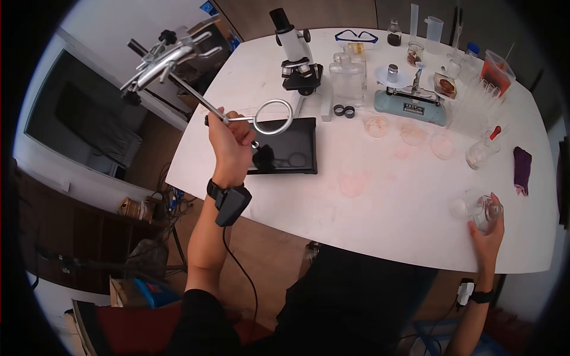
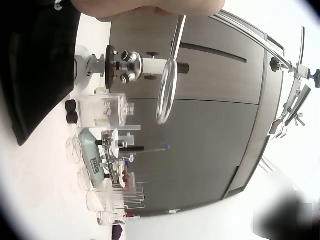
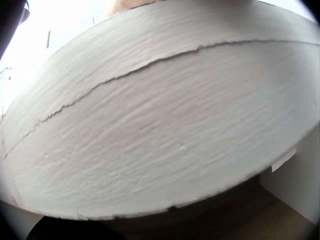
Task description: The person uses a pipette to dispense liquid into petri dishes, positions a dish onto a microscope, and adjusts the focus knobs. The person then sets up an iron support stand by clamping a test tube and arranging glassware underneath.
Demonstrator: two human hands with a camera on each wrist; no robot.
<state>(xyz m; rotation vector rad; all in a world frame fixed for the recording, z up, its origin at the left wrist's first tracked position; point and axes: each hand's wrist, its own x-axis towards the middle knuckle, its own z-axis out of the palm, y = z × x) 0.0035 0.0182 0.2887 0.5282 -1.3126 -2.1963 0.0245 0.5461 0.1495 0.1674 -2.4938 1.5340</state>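
Observation:
My left hand [image 1: 231, 148] grips the upright metal rod [image 1: 195, 96] of a retort stand, close to its iron ring [image 1: 291, 117]. Above the hand, a clamp [image 1: 169, 62] is fixed on the rod. The stand's black rectangular base [image 1: 297, 155] lies on the table under the hand. In the left wrist view, the iron ring [image 2: 175, 82] juts out below the fingers [image 2: 150, 6]. At the table's right front, my right hand [image 1: 488, 240] holds a small clear glass vessel [image 1: 488, 215], its shape partly hidden by the fingers. Another transparent round piece [image 1: 460, 206] is beside it.
Behind the base stands a microscope [image 1: 300, 65]. Clear bottles [image 1: 347, 83], a balance [image 1: 409, 108], petri dishes [image 1: 411, 133], a test tube rack [image 1: 472, 115] and a beaker with a red-topped dropper [image 1: 477, 155] spread rightward. A purple cloth [image 1: 522, 169] lies near the right edge.

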